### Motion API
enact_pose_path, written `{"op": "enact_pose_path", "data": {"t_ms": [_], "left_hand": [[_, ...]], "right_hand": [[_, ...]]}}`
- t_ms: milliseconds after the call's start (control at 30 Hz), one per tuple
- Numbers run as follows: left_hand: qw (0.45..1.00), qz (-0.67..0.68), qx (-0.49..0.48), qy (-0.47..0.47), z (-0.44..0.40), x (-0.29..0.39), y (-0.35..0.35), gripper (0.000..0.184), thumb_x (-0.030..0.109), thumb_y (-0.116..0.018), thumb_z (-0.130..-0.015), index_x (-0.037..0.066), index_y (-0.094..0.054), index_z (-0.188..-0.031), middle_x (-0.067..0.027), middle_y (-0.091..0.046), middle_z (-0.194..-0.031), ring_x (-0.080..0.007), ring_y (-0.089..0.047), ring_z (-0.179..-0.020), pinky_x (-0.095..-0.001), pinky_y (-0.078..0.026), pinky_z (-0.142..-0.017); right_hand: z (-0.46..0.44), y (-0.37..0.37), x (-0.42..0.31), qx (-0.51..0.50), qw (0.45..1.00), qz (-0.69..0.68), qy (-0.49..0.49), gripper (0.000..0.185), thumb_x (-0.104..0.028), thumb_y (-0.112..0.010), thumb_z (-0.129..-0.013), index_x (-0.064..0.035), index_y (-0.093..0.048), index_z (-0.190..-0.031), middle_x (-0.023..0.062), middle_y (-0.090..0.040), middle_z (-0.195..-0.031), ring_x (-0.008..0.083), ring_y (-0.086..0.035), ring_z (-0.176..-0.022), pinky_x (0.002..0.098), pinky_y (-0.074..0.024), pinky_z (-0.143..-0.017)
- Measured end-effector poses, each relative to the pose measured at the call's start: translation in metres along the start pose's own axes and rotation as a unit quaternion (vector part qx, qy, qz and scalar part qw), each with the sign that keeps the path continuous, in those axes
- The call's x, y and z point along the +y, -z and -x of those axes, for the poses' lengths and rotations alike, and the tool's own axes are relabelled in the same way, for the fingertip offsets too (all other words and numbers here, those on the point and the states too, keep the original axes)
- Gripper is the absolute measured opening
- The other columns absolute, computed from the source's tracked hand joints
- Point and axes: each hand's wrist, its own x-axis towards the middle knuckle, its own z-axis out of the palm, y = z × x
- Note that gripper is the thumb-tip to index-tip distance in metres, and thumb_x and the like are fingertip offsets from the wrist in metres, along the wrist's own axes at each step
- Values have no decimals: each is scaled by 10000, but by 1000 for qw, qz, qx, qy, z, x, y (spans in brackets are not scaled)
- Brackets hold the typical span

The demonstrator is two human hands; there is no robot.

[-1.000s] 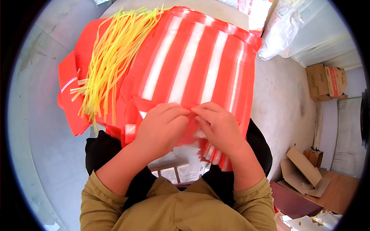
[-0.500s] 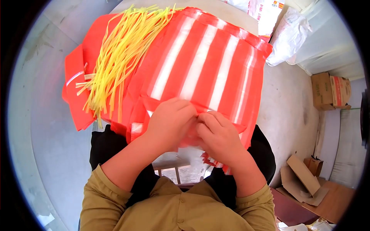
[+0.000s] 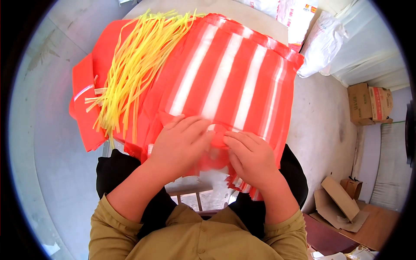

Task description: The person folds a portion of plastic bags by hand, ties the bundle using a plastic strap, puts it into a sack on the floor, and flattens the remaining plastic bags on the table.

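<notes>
A pile of red plastic bags with white stripes (image 3: pixel 225 73) lies spread in front of me on the table and down toward my lap. My left hand (image 3: pixel 182 141) is at its near edge, fingers bent over the film and thumb pressed against it. Just to the right, my right hand (image 3: pixel 251 156) pinches the same edge between thumb and fingers. Thin, see-through red film hangs between the two hands. Yellow plastic strips (image 3: pixel 138 65) lie in a loose bundle across the left part of the pile. The fingertips are partly hidden.
White printed sacks (image 3: pixel 323 43) stand past the table's (image 3: pixel 268 24) right far side. A cardboard box (image 3: pixel 370 104) is by the wall on the right. Flattened cardboard (image 3: pixel 338 203) rests on a brown surface at the lower right.
My hands have moved slightly apart, and the left fingers have spread from a tight pinch to a flatter hold. More of the thin film shows between them.
</notes>
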Motion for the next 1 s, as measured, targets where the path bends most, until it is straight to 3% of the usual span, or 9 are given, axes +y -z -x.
{"op": "enact_pose_path", "data": {"t_ms": [167, 333, 533, 633, 733, 833, 867, 967, 1000], "left_hand": [[1000, 24, -2, 8, 1, -6, -1, 320, 118, -665, -818, 49, -728, -1124, -111, -721, -1170, -303, -697, -1089, -441, -562, -924], [1000, 17, -8, 10, -3, -8, 2, 300, 97, -680, -816, 56, -731, -1109, -109, -741, -1113, -301, -703, -1074, -436, -565, -913], [998, 34, -3, 56, 4, -32, 6, 334, 27, -743, -767, 72, -729, -1097, -118, -742, -1091, -338, -682, -1110, -474, -545, -945], [995, 72, -6, 75, 7, -36, 18, 304, 15, -762, -782, 57, -720, -1080, -130, -739, -1056, -353, -686, -1056, -454, -548, -908], [972, 150, -65, 171, 6, -29, 34, 238, 28, -766, -836, 26, -702, -1066, -145, -731, -990, -329, -705, -951, -400, -552, -838], [922, 237, -99, 289, 0, -24, 44, 199, 48, -757, -891, -3, -687, -1070, -143, -715, -921, -255, -706, -857, -347, -540, -777], [902, 265, -103, 324, -1, -24, 44, 193, 54, -753, -907, -11, -683, -1074, -139, -708, -899, -225, -702, -829, -330, -534, -759], [908, 280, -25, 311, 2, -32, 32, 198, 140, -757, -917, 17, -691, -1058, -133, -695, -827, -248, -678, -741, -358, -522, -689], [905, 284, -15, 316, 3, -36, 29, 201, 144, -755, -919, 16, -690, -1060, -132, -698, -830, -245, -678, -741, -357, -522, -691]], "right_hand": [[0, -2, -5, 4, 999, 46, -2, 351, -47, -681, -798, -54, -669, -1149, 110, -711, -1180, 300, -702, -1049, 394, -588, -857], [2, -3, -9, 10, 998, 57, -24, 388, -44, -667, -817, -66, -665, -1204, 101, -714, -1193, 308, -704, -1051, 419, -587, -862], [-1, 24, -9, -31, 989, -28, -145, 338, 7, -671, -878, -44, -716, -1210, 156, -755, -1113, 337, -738, -1004, 418, -602, -831], [0, 39, -6, -72, 986, -24, -150, 326, -10, -666, -906, -55, -711, -1226, 171, -753, -1095, 357, -734, -952, 415, -586, -812], [-8, 64, -10, -145, 949, -128, -251, 271, -29, -644, -941, -47, -713, -1203, 168, -753, -1017, 336, -731, -908, 387, -568, -793], [-25, 81, 1, -170, 928, -181, -276, 224, -47, -619, -971, -17, -710, -1173, 175, -744, -949, 302, -727, -859, 361, -556, -781], [-27, 77, 15, -160, 939, -182, -244, 202, -62, -617, -973, -6, -712, -1143, 154, -714, -873, 231, -702, -809, 355, -549, -769], [-44, 67, 52, -204, 944, -137, -219, 192, -90, -630, -980, 4, -709, -1128, 128, -654, -806, 172, -640, -757, 348, -534, -739], [-57, 71, 47, -227, 920, -139, -287, 181, -117, -647, -983, 15, -709, -1088, 81, -594, -760, 126, -569, -747, 327, -505, -710]]}}
